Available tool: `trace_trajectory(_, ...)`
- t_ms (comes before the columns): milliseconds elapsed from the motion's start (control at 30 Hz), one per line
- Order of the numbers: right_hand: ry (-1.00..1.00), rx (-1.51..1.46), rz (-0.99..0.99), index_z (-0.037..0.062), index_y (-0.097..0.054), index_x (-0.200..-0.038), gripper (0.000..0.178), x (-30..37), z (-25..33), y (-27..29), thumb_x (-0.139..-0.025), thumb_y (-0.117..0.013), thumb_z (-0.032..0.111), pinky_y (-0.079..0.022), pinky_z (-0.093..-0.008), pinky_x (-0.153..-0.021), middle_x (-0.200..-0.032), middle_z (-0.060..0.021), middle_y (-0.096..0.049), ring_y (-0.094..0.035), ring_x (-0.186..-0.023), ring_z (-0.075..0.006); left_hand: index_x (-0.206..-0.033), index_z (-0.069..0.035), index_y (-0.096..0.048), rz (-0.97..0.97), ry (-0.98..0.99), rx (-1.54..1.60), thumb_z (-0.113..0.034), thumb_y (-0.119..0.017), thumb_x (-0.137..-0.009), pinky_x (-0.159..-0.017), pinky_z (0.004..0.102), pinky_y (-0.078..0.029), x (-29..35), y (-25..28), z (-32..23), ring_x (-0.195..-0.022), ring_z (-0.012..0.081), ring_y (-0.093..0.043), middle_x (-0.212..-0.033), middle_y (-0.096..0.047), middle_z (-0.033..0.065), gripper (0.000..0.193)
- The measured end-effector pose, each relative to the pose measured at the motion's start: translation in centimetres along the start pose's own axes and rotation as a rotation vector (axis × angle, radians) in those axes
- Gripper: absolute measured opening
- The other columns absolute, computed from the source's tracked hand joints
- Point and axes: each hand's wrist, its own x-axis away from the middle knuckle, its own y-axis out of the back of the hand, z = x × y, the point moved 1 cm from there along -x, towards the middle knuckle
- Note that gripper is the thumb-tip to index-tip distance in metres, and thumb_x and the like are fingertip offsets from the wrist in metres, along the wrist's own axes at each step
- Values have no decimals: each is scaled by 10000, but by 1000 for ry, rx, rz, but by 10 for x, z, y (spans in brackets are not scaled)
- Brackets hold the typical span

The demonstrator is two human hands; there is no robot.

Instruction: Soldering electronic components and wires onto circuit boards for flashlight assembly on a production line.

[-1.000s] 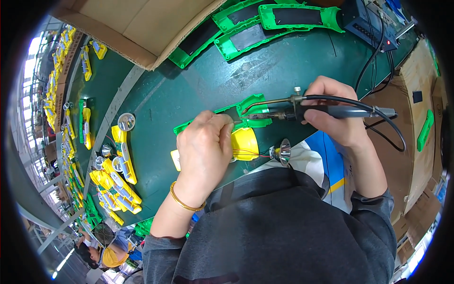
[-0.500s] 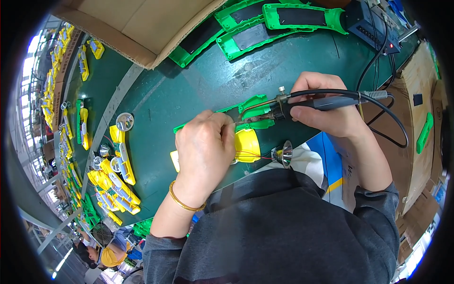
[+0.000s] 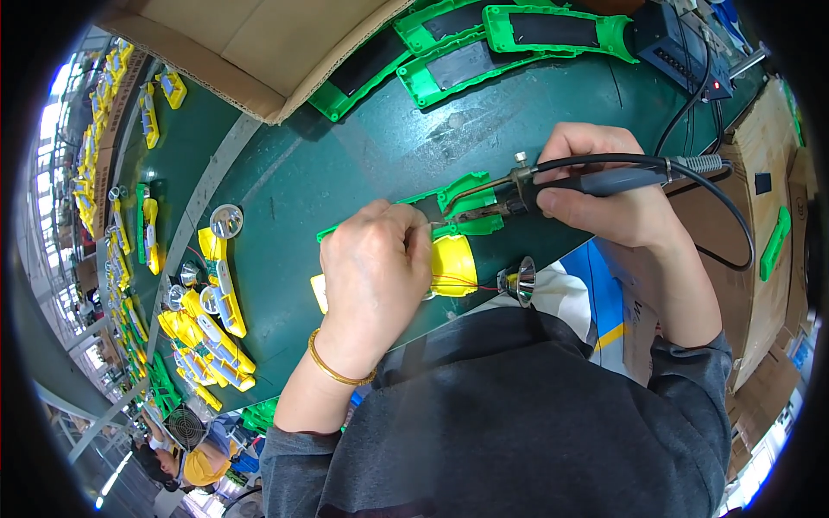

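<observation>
Compared with a second ago, the pen-shaped soldering iron (image 3: 596,184), grey-handled with a curved brass-coloured tube clamped alongside, has shifted left, closer to the left hand (image 3: 376,259). Across the dark green worktable (image 3: 285,198), a brown cardboard box (image 3: 285,43) juts in from the top edge; its plain panels show, and its full inside is out of view. Beside it lie overlapping trough-shaped green plastic shells (image 3: 615,36), the nearer ones with black rectangular pads (image 3: 553,30) set inside. At the left, a cluster of yellow plastic housings (image 3: 207,345) holds pale blue-grey cylinders.

The right hand (image 3: 617,194) grips the iron between thumb and fingers. The left thumb and fingers are pinched narrow; I cannot tell what they hold. Between the hands, under the iron's metal tip, lies a single bright green, dark-lined shell (image 3: 471,186), partly covered by the left hand. Just below it sits a glossy yellow flared housing (image 3: 453,266); thin red wires (image 3: 466,283) run to a silver bowl-shaped reflector (image 3: 523,281).
</observation>
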Motion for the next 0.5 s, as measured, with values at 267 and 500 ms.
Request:
trace_trajectory(267, -30, -57, -41, 21, -549, -783, 150, 8, -6, 6, -696, -666, -16, -440, -226, -588, -708, -11, -558, -555, -655, -84, -719, -8, -643, 0, 7, 9, -24, -637, -706, -542, 309, -471, 0, -1, -1, -556, 225, -597, -642, -589, 107, 22)
trace_trajectory(500, 20, 68, -3, 21, -551, -784, 159, 0, -2, -2, -704, -683, -15, -418, -211, -570, -701, -6, -565, -544, -642, -68, -688, -44, -602, -15, 4, 35, -57, -596, -731, -537, 412, -463, -2, -3, -4, -590, 311, -575, -653, -565, 116, 46)
